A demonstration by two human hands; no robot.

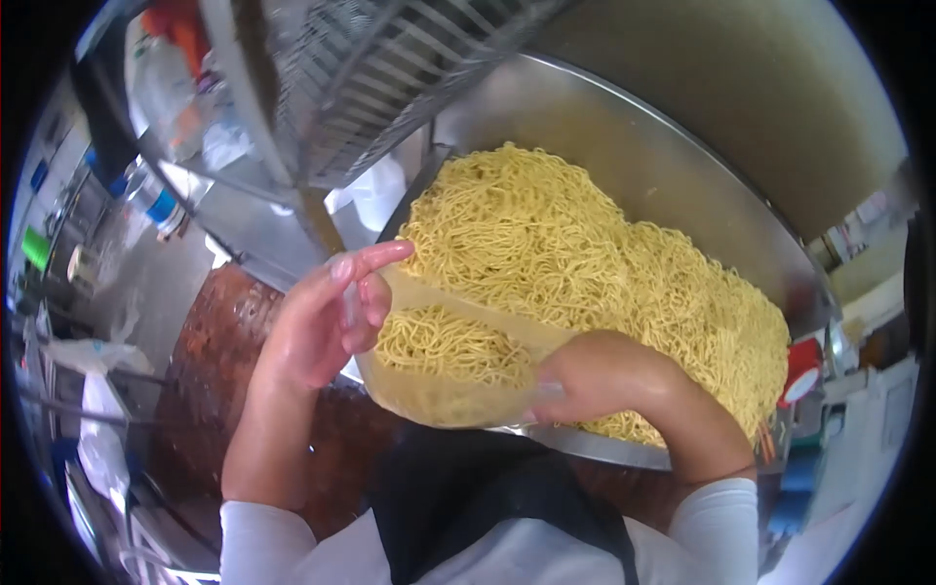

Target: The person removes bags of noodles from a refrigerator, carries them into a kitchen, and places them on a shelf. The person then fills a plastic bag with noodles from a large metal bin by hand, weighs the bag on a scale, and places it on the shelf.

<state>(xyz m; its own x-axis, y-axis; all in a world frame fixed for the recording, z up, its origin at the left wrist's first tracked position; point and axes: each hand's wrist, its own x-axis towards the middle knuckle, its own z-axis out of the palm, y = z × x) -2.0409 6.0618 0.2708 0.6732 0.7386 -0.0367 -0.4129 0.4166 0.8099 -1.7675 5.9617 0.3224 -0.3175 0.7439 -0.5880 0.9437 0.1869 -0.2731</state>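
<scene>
Yellow noodles (546,234) lie heaped in a long metal tray (604,447). In front of the heap, near my body, a translucent plastic bag (439,395) hangs with its mouth open and noodles inside. My left hand (336,317) is at the bag's left edge, index finger stretched toward the heap and the other fingers curled, with the rim pinched near the thumb. At the bag's right side my right hand (590,375) is closed on the edge; its fingertips are partly hidden by the bag.
A metal wire rack (390,83) rises at the upper left, beside a white container (378,190). Below on the left is a wet reddish-brown floor (219,341). A red object (801,370) stands past the tray's right end.
</scene>
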